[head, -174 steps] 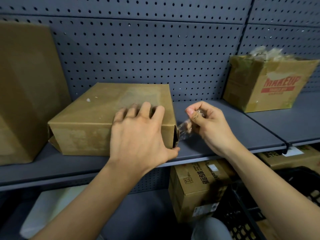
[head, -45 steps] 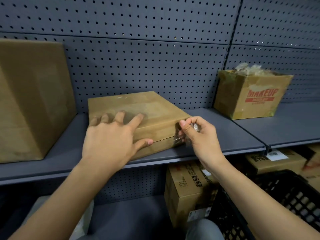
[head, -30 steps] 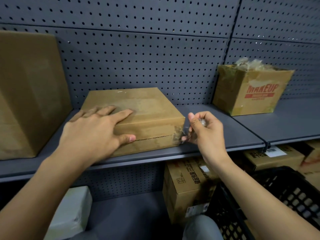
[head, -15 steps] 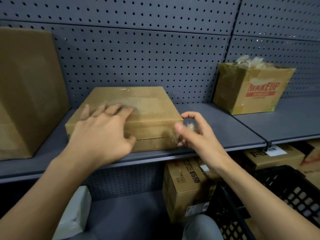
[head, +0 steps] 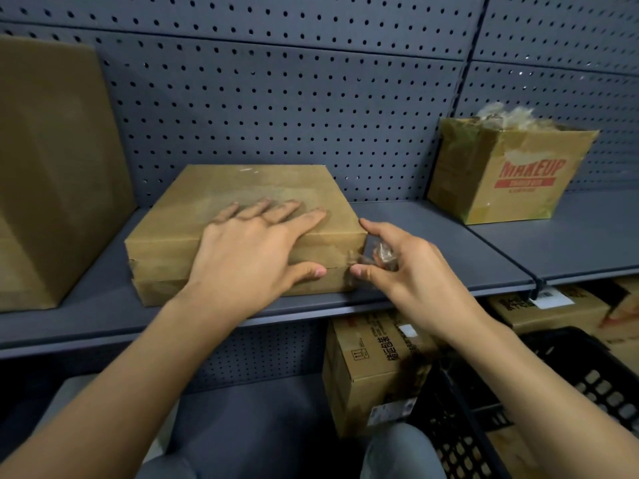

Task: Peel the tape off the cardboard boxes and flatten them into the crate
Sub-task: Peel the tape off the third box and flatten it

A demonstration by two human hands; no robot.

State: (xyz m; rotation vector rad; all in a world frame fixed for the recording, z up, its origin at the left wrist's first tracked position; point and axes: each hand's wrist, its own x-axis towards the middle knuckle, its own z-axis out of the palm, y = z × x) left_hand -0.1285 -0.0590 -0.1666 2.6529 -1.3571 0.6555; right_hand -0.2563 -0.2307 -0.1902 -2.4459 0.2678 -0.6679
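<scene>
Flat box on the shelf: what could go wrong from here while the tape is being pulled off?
1. The flat box sits close to the front edge of the shelf. Only the left hand, pressing flat on top, steadies it, so a hard pull might slide it off.
2. The right hand holds a crumpled wad of clear tape at the box's front right corner. The strip could tear there or re-stick to the cardboard.

Grey pegboard [head: 311, 98] bhd shelf [head: 570, 243] w/ edge label [head: 550, 299]
</scene>
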